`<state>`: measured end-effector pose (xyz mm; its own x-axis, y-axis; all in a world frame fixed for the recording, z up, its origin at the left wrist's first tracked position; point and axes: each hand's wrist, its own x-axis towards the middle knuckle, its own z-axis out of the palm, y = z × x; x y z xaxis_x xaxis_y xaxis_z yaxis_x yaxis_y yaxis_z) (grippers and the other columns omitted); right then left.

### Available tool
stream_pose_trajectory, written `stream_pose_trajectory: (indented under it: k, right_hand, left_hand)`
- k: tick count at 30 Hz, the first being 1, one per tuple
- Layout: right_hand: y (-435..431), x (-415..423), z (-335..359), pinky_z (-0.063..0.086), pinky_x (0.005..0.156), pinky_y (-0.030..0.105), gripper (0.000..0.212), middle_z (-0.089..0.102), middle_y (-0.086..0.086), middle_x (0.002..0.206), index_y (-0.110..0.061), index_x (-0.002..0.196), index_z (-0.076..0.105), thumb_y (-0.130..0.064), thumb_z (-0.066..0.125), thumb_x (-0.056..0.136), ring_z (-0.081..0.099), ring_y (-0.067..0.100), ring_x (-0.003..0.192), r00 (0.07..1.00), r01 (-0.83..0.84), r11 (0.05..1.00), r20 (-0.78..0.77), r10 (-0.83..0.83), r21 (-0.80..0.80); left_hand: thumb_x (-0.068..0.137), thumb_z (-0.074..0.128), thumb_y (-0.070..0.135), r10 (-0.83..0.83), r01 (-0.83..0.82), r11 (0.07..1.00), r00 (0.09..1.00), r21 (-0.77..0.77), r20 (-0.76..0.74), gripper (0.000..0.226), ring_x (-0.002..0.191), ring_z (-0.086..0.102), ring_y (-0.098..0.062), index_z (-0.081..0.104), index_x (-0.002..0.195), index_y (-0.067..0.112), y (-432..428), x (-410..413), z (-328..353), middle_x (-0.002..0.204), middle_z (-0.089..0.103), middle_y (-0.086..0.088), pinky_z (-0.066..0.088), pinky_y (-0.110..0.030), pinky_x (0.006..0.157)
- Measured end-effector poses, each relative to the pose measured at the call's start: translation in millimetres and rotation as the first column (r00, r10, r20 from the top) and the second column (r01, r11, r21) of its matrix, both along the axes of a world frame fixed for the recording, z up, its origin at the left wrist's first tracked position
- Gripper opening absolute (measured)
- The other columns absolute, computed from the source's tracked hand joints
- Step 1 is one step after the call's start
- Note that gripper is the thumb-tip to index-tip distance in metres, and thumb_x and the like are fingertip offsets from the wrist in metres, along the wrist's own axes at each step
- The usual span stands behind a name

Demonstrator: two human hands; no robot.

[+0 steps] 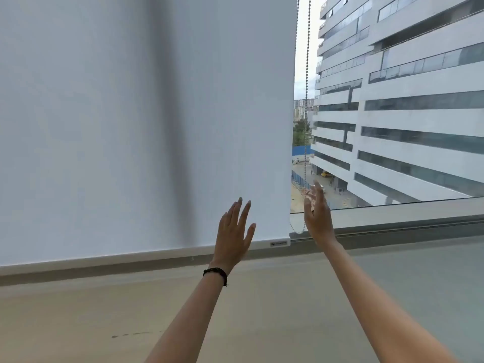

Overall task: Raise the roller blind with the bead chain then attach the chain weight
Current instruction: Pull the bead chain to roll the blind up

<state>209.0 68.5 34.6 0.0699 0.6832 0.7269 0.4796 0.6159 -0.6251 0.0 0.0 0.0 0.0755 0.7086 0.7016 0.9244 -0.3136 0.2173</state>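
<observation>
Both bare forearms reach over the beige sill (78, 323); left hand (234, 233) and right hand (317, 213), fingers spread, grip nothing beside the silver bead chain (306, 100) and lowered white fabric roller blind (104, 127).

small label (279, 243) on the roller blind's bottom bar (131, 256), print too small to read

Matt white cloth roller blind (104, 127), shiny beaded chain (307, 74), smooth matt sill (104, 310).

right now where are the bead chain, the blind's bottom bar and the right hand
bead chain (306, 82), head view, on the right strand.
bottom bar (131, 255), head view, on its front face.
right hand (318, 216), head view, on the back of the hand.
</observation>
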Motion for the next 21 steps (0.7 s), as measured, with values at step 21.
stream_pose_trajectory:
  k: [21]
  right_hand:
    - [15,-13,16,0.057,0.061,0.020,0.027,0.069,0.023,0.083,0.006,0.115,0.055,-0.008,0.038,0.099,0.067,0.008,0.059,0.839,-0.492,0.867,-0.308,0.449,-0.076]
  left_hand:
    - [0.094,0.045,0.009,-0.125,0.328,0.933,0.684,-0.150,0.719,0.026,0.093,0.063,-0.012,0.069,0.098,0.016,62,49,35,0.097,0.069,0.003,0.047,-0.022,0.083]
